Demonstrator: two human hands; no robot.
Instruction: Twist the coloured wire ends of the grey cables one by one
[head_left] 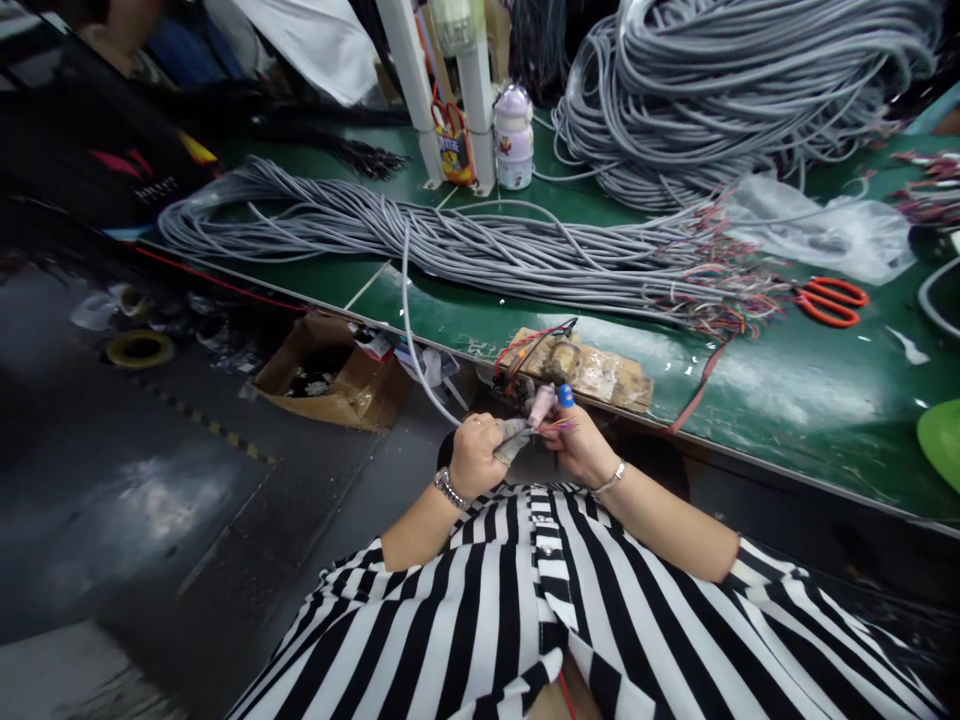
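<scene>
My left hand [478, 455] is closed around a grey cable [420, 362] near its end, and greyish coverings wrap some of its fingers. From that fist the cable arcs up onto the bundle on the table. Thin coloured wires [561, 426] fan out of the cable's end toward my right hand [589, 447]. Its fingers are pinched on those wires, with a blue cover on the raised thumb. Both hands are in front of my body, just off the table edge. Beside them a wooden block [611, 378] with a taped fixture and red and black leads sits on the edge.
A long bundle of grey cables [465, 235] lies across the green table [787, 400], its stripped ends beside orange-handled scissors [832, 302]. Behind are a large cable coil [720, 90], a plastic bag [832, 230] and a bottle [514, 140]. A cardboard box [360, 390] stands below the table.
</scene>
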